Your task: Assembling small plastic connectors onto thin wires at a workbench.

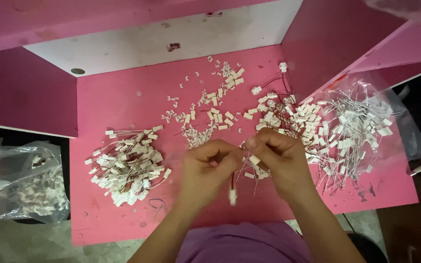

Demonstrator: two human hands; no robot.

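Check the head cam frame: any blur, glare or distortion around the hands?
Head view: the left hand and right hand are slightly motion-soft, and the white connector hanging between them is smeared; the connector piles on the pink table stay fairly sharp; glare on the clear plastic bag at right; wide-angle bending at the edges; corners fall dark.

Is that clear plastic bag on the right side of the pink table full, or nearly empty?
Partly full. The clear plastic bag lies flat and open on the pink table, with white wired connectors spread loosely through it, not heaped up.
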